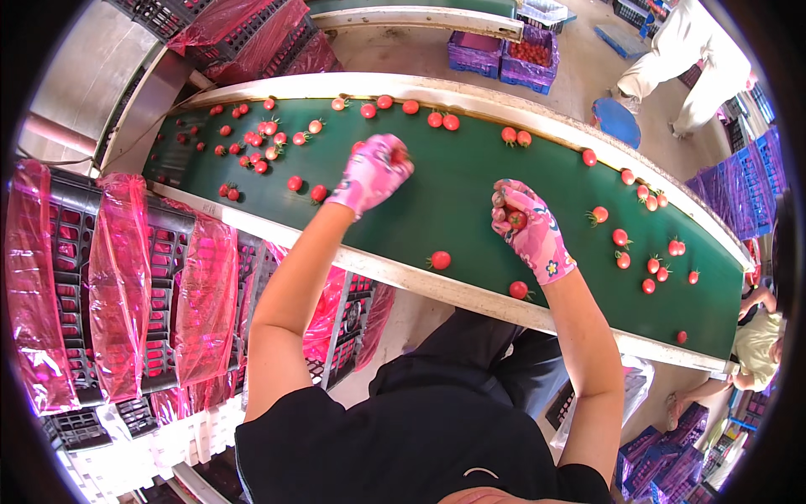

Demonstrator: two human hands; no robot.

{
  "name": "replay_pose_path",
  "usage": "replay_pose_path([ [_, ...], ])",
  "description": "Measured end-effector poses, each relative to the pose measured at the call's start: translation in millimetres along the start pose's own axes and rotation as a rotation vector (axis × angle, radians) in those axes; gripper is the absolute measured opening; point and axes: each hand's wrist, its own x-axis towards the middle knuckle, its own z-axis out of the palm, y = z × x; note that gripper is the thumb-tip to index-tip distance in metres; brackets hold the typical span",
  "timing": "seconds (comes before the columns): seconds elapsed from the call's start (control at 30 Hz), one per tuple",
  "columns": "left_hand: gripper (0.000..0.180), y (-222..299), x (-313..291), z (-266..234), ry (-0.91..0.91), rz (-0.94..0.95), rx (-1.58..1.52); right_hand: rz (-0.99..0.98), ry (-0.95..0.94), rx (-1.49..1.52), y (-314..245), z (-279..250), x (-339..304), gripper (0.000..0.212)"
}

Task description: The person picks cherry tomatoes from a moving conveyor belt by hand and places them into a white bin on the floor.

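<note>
I judge the work on this green belt (pixel 453 197) to be partway along, with plenty left: a loose cluster of tomatoes (pixel 270 128) lies toward its left end, a broken row of tomatoes (pixel 435 119) runs beside the far rail (pixel 470 101), and another scattered group of tomatoes (pixel 620 238) lies to my right. Two more lie apart near the edge on my side, a left one (pixel 439 260) and a right one (pixel 518 290). What looks done is the gathering in my right hand (pixel 535 235); whether the spread-out fruit has been sorted, I cannot tell. Beyond the belt, on the floor, a purple-blue crate (pixel 527 77) contains small red fruit, though I can't say whether it belongs to this work. My right forearm slants up and leftward over the near edge, the hand above mid-belt, its fingers curled round a red tomato (pixel 516 220), perhaps with more tucked behind. My left forearm reaches farther across, its hand (pixel 374 175) nearer the far side, fingers bent in together; red and green show at their tips, but I cannot tell whether they grip anything.
</note>
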Motion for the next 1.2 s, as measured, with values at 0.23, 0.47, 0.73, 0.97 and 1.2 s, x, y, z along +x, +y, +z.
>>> replay_pose_path([
  [0.23, 0.029, -29.2, 4.2, -5.4, -0.126, -0.082, 0.136, -0.044, 0.08, 0.038, 1.4, -2.3, 3.1, 0.024],
  [0.47, 0.029, 73.0, -19.3, 78.2, 0.039, 0.32, 0.011, 0.006, 0.248, 0.059, -3.0, 27.0, -3.7, 0.06],
  [0.73, 0.066, 139.5, -47.3, 56.9, -0.206, 0.41, 0.074, -0.108, 0.088, 0.089, -1.7, 16.2, -1.2, 0.034],
  [0.97, 0.043, 24.1, -62.5, -29.2, -0.183, 0.02, 0.433, -0.069, 0.039, 0.252, -2.4, 10.4, -0.5, 0.03],
  [1.2, 0.021, 36.8, -80.6, 4.6, -0.513, 0.227, 0.517, -0.043, -0.012, 0.225, 2.4, 0.6, 0.9, 0.028],
])
